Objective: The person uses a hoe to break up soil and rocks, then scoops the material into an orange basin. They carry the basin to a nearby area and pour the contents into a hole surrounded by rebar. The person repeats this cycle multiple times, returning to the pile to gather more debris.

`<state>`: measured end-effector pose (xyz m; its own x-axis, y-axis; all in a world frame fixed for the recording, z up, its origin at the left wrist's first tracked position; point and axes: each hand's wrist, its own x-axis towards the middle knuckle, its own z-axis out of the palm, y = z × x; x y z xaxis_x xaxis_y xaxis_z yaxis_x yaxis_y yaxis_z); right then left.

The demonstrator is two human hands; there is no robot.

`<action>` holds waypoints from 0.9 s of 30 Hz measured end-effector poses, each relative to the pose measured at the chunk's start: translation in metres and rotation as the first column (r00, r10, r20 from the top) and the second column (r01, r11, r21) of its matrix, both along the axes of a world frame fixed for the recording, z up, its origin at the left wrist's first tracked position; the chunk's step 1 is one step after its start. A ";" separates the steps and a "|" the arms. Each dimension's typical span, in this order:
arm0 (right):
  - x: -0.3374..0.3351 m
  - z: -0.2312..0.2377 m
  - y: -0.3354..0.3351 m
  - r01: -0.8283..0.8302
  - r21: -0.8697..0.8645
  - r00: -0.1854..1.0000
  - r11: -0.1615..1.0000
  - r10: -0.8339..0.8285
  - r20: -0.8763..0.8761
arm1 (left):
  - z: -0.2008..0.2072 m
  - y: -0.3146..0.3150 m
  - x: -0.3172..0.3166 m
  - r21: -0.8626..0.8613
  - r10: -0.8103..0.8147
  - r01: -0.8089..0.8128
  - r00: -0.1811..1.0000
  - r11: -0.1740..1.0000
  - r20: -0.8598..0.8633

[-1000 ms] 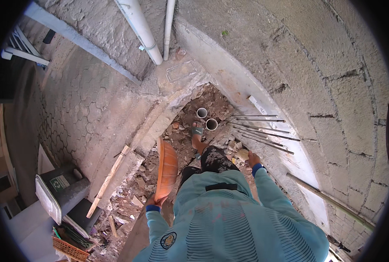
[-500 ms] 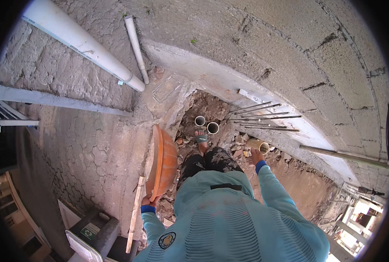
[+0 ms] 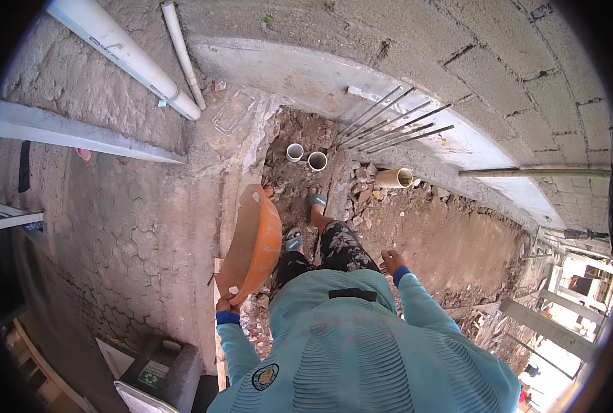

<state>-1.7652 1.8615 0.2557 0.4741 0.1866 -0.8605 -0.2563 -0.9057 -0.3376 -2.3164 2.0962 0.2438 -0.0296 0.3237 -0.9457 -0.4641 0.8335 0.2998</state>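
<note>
My left hand [image 3: 229, 303] is closed on the near rim of an orange tub [image 3: 262, 241], which hangs tilted on its side at my left. Its hollow, dusty inside is turned to the left, and its rounded outer side faces my legs. My right hand [image 3: 392, 262] hangs at my right over the dirt, with its fingers loosely apart and nothing visible in it. Farther ahead of that hand, a short cream pipe [image 3: 391, 179] lies on broken rubble. Two upright white pipe ends [image 3: 295, 152] poke out of the dug soil in front of my sandalled feet.
Several steel rods [image 3: 403, 127] stick out low beside the concrete block wall [image 3: 499, 82]. Long white pipes [image 3: 124, 58] lean at the far left. A paved strip [image 3: 127, 241] runs along the left, with a grey bin [image 3: 160, 365] nearby. Bare dirt [image 3: 458, 248] lies at right.
I have stepped forward, and a second foot now shows. My right hand has moved back from beside the cream pipe. The tub has stayed in my left hand, its inside now more visible.
</note>
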 end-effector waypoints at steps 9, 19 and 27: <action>0.001 0.026 -0.014 0.315 0.102 0.949 0.944 -0.311 -0.053 | 0.023 0.014 0.013 0.091 -0.089 0.091 0.996 0.992 -0.027; 0.016 -0.030 -0.071 0.760 0.003 0.625 0.650 -0.730 -0.275 | 0.060 0.089 0.079 0.094 -0.192 0.197 0.980 0.976 -0.052; -0.014 -0.023 -0.022 0.783 0.058 0.621 0.619 -0.778 -0.094 | 0.069 0.177 0.112 0.133 -0.517 0.505 0.852 0.853 0.078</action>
